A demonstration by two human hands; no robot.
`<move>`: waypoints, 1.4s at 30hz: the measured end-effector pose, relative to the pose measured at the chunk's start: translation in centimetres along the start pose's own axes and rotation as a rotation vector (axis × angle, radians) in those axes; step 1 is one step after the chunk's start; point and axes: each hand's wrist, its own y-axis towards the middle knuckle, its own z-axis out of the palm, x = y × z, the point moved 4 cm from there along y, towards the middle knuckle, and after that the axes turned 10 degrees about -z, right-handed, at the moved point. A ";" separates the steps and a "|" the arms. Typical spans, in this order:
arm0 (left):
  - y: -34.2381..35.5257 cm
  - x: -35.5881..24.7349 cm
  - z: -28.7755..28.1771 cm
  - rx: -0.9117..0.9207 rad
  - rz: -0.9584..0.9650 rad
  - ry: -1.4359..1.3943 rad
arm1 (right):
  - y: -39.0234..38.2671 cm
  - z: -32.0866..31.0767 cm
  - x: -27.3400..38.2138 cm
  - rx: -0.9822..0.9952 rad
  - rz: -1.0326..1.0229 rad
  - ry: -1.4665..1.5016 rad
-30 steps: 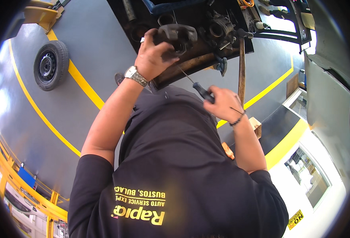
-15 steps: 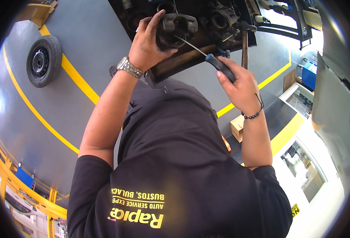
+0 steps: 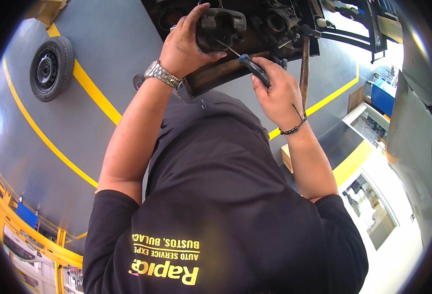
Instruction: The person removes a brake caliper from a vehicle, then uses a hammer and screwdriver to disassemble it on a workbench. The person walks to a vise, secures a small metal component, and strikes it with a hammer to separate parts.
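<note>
"How far along is it?"
"The right hand (image 3: 281,92) is gripping the screwdriver (image 3: 250,64); apart from it, the left hand (image 3: 184,49) is clasping the dark metal part (image 3: 222,20). Work is seemingly under way, nothing visibly coming loose; what is remaining I cannot tell (nor whether the tip is touching)."
"And the part?"
"Sitting between the left hand's fingers and thumb, it is looking dull and grimy, its top edge notched between two lobes."

Bright yellow printed lettering (image 3: 167,254) stands upside down on the front of the person's black short-sleeved cloth shirt (image 3: 250,235): one large word with a small pink accent, two smaller lines in capitals, a thin yellow rule between them.
</note>
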 end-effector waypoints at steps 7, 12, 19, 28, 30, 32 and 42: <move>0.6 0.3 0.0 0.047 -0.127 -0.126 | -0.5 0.3 0.8 0.003 -0.009 -0.024; 1.0 0.6 0.1 0.058 -0.130 -0.154 | 1.3 -0.4 1.1 0.038 -0.002 -0.004; 1.1 1.3 0.8 0.062 -0.054 -0.231 | 4.4 -2.3 2.0 0.228 0.115 -0.058; 1.2 1.1 0.6 0.084 -0.100 -0.228 | 5.6 -3.2 2.5 0.258 0.091 -0.192; 1.3 1.2 0.6 0.091 -0.133 -0.247 | 5.3 -2.6 2.5 0.223 0.098 -0.163; 1.3 1.3 0.6 0.088 -0.145 -0.261 | 4.9 -2.1 2.6 0.186 0.107 -0.116; 1.2 0.7 0.1 0.040 -0.145 -0.156 | 4.3 -0.7 2.9 0.213 0.138 -0.111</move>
